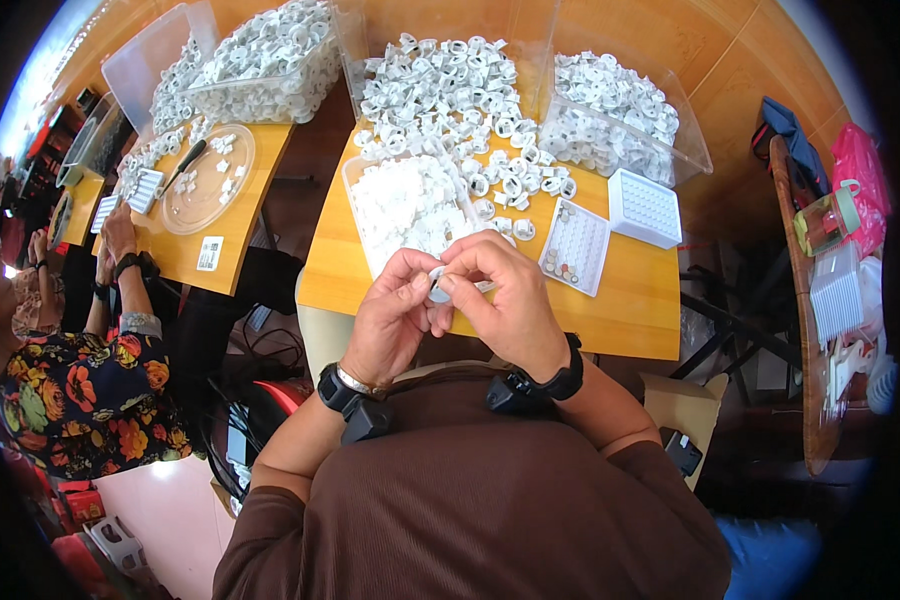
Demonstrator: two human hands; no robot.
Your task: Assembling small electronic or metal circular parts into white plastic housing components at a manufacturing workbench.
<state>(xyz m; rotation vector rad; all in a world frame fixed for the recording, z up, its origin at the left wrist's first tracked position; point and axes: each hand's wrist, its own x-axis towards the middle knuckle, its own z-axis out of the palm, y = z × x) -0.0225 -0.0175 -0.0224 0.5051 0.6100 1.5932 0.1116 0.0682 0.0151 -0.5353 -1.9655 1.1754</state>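
Observation:
Both my hands meet over the near edge of the wooden table, closed on one small white plastic part (pixel 438 284). My left hand (pixel 392 312) grips it between thumb and fingers, and my right hand (pixel 502 292) pinches it from the other side. The fingers cover much of the part. Just beyond them is a clear tub (pixel 354 190) full of small white plastic pieces. To the right lies a shallow white tray (pixel 580 232) with compartments and several small round discs in its near end. White ring-shaped parts (pixel 510 182) are scattered behind the tub.
A stack of white trays (pixel 647 212) stands right of the shallow tray. Behind are a heap of ring parts (pixel 435 85) and a clear bin (pixel 685 150) of more. At left, a co-worker's hand (pixel 119 235) works at another table. A round-edged wooden stand (pixel 815 400) is far right.

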